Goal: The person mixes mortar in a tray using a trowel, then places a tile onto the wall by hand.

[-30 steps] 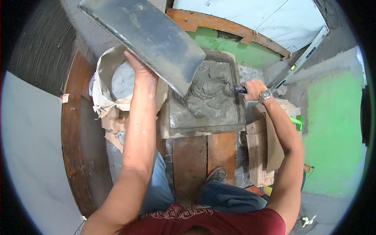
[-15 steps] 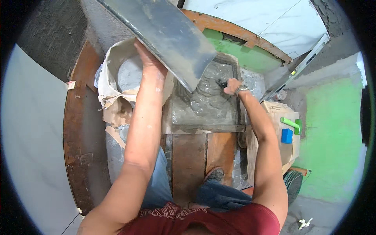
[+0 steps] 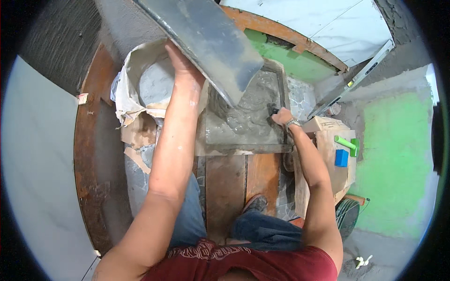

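My left hand [image 3: 184,63] grips a rigid grey flat board [image 3: 206,40] by its long lower edge, holding it tilted above the rectangular mortar tray [image 3: 243,150]. The board's lower corner hangs over wet grey mortar [image 3: 246,124], which lies smeared and churned inside the tray. My right hand [image 3: 283,117] is closed around a black handle [image 3: 274,110] at the right side of the tray. Whatever tool head it carries is hidden in the mortar. An open bag [image 3: 126,89] holding a bucket-like round of pale powder stands beside the tray, behind my left forearm.
A spirit level [image 3: 351,82] leans at the right rear, near white tiles [image 3: 347,33]. Cardboard boxes [image 3: 318,125] at right carry a green-handled tool [image 3: 346,143] and a blue block [image 3: 341,158]. A dark bucket [image 3: 348,218] stands behind them. Wooden boards [image 3: 225,196] lie underfoot.
My right hand has moved leftward with the handle, deeper over the mortar, then back slightly toward me. The board in my left hand appears shifted a little right as the view moved.
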Tool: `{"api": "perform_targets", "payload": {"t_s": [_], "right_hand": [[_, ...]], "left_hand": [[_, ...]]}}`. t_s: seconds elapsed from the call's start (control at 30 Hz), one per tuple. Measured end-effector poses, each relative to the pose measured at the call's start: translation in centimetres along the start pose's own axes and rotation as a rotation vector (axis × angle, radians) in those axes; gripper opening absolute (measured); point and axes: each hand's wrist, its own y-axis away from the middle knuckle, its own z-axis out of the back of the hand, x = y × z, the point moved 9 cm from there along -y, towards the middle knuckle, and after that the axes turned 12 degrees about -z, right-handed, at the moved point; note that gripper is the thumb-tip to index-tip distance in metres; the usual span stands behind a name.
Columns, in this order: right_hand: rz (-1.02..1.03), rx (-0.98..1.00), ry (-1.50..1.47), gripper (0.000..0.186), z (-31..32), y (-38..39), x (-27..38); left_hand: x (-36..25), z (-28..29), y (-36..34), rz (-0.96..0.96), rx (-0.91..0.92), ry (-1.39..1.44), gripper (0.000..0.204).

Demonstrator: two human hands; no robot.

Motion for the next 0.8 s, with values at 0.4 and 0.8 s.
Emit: {"api": "perform_targets", "payload": {"t_s": [0.4,0.8], "right_hand": [[-0.221,0.782,-0.585,0.052,4.4,11.2,6.4],[-0.017,0.354,-0.125,0.062,4.3,6.6,10.4]], "left_hand": [[0.0,-0.5,0.1,0.017,0.103,-0.005,0.046],[-1.7,0.6,-0.7,-0.088,0.142,-0.127,0.054]]}}
